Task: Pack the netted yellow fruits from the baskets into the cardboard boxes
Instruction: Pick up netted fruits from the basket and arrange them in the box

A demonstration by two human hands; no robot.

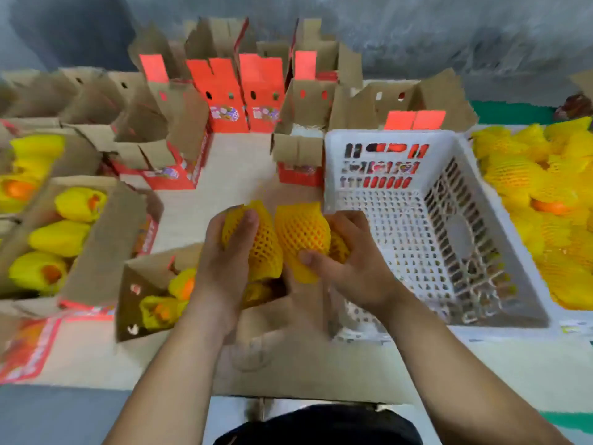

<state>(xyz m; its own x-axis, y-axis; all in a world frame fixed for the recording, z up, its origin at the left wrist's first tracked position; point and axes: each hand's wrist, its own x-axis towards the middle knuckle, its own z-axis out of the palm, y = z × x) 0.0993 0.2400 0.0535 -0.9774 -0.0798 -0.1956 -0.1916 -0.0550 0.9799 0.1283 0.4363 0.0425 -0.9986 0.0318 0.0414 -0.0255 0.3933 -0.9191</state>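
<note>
each hand grips a fruit in yellow foam netting, orange showing through the mesh, left hand (224, 252) on one fruit (253, 242), right hand (349, 264) on another (303, 232), above the open cardboard box (154, 284).

Your left hand (224, 252) grips one netted yellow fruit (253, 242) and your right hand (349, 261) grips a second netted fruit (303, 236), side by side above the open cardboard box (141, 293) that already contains wrapped fruits (167, 303). The white basket (417, 220) just to your right looks emptied; the far-right basket's fruit heap (539, 203) is piled high. The boxes at left (106, 226) contain rows of fruit.
</note>
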